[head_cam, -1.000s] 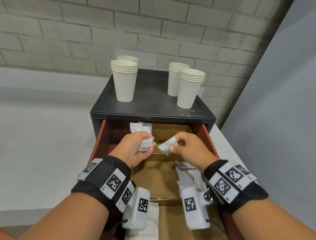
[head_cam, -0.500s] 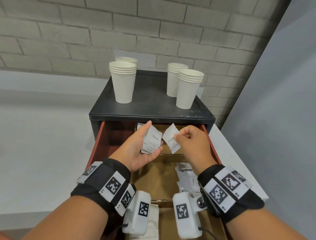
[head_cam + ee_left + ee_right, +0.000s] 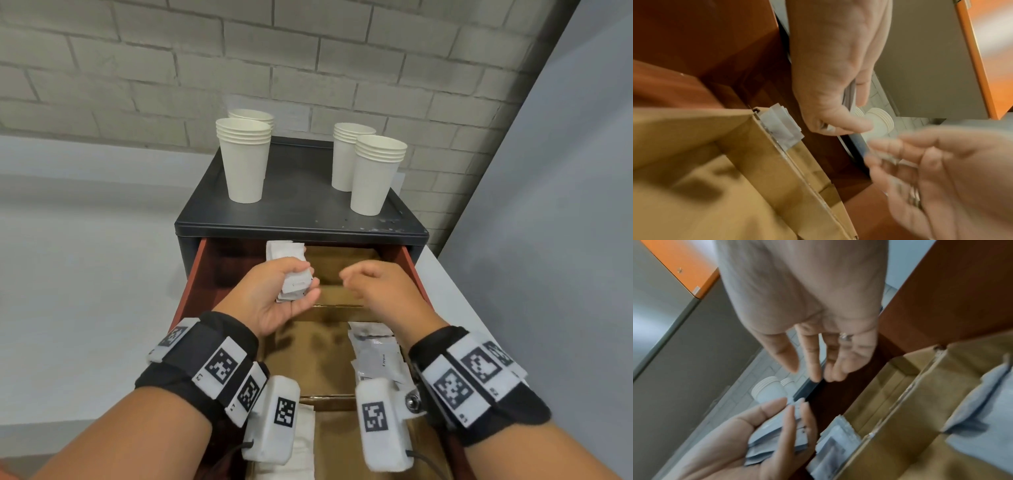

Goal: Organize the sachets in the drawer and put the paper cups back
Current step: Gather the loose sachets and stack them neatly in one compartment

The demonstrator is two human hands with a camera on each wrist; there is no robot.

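- Blurring smeared the right wrist view and the lower right of the left wrist view, so print on the packets could not be read there.
- In the head view the wrist cameras and black straps hid the near end of the red pull-out drawer [image 3: 195,274] at the bottom of the frame, and the black cabinet [image 3: 301,219] covered its far end.
- The left hand [image 3: 274,298], left of centre in the head view, had its fingers curled round a small stack of white paper sachets [image 3: 296,284], thumb pressed on top; from the right wrist view the same stack [image 3: 777,434] lay across the palm at lower left.
- The right hand [image 3: 380,291], right of centre, was loosely curled and held nothing, fingertips close together; it stood just beside the left hand, apart from it.
- More white sachets stood upright [image 3: 284,250] at the back of the brown cardboard divider [image 3: 342,308], and a loose pile [image 3: 376,356] lay in the compartment under the right wrist.
- Four stacks of white paper cups [image 3: 243,161] stood on the cabinet top in the upper middle of the frame.
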